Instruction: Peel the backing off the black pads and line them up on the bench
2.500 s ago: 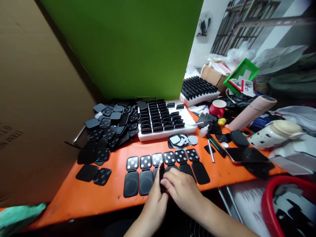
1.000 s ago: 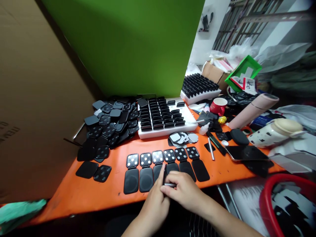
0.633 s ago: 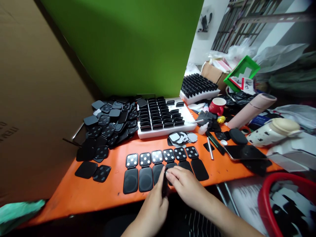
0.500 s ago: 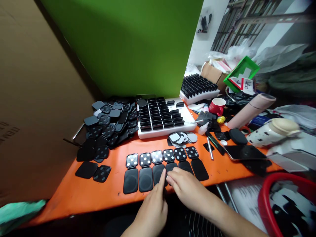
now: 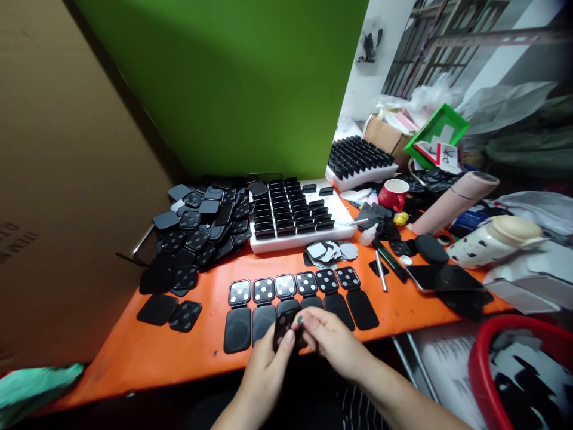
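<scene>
My left hand (image 5: 268, 358) grips a small black plate with round dots (image 5: 283, 324), its thumb lying across the front. Close beside the plate's right edge, my right hand (image 5: 329, 337) pinches a small round grey disc (image 5: 300, 321) between its fingertips. Behind both hands, a row of several opened black hinged pieces lies on the orange table (image 5: 206, 352). Their dotted upper halves (image 5: 240, 291) point away from me and their plain lower halves (image 5: 237, 329) lie nearer; my hands hide parts of the middle ones.
A heap of black plates (image 5: 197, 224) lies at the back left. Behind the row stand a white foam tray (image 5: 277, 243) of black pieces and a pile of grey pads (image 5: 329, 251). A phone (image 5: 447, 278), flask (image 5: 456, 200), red mug (image 5: 394, 194) and red basin (image 5: 478, 358) are right.
The dotted plate now shows tilted up in my left hand, whose pointing forefinger has moved behind it. My right fingertips have parted slightly from my left hand, and the small disc has come into sight.
</scene>
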### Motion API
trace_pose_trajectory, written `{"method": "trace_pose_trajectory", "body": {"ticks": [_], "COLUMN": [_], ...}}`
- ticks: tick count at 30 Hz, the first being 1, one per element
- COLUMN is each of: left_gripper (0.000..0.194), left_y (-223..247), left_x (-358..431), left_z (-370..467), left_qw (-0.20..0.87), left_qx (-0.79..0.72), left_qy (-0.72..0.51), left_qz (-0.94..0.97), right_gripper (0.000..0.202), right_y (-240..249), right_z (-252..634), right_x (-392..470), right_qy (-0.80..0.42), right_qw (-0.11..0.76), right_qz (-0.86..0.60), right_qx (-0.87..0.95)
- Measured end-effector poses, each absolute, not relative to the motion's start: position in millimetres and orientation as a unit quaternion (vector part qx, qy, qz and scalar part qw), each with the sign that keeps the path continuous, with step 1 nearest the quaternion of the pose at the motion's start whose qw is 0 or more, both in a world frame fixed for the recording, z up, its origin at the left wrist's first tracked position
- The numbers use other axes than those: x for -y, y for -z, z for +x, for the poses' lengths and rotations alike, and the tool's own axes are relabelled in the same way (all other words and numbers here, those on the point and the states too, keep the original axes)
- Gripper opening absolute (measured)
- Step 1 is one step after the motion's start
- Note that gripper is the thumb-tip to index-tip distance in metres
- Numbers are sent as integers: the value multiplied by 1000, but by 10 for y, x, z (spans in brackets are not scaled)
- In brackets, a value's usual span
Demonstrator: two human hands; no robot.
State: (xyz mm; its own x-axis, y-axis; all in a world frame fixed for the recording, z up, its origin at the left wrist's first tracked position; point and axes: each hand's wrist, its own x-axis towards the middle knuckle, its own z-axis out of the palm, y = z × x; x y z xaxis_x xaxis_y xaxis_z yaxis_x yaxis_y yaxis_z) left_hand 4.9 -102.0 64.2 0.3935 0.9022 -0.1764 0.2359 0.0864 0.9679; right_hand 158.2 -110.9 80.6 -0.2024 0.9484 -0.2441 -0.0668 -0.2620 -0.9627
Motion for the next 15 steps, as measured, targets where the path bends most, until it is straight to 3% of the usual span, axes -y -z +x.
{"method": "trace_pose_trajectory", "body": {"ticks": [3,8,15], "left_gripper": [33,35,65], "left_y": [-654,-675,-677], "left_x": [1011,1079,1165], "left_z": [6,-95,-197], "left_qw": [562,431,274], "left_qx": [-466,-429,-310], "left_qy": [-297,-274,-223], "left_qz": [616,745,883], "right_gripper": [35,36,30], "right_y": [-760,-788,-840], "right_z": [1579,1613,1695], "right_x": [1137,1215,1245], "right_qy": [-663,-743,-805], "right_qw": [391,349,303], "right_qz": [-495,-455,-449], "right_qx": [402,343,240]}}
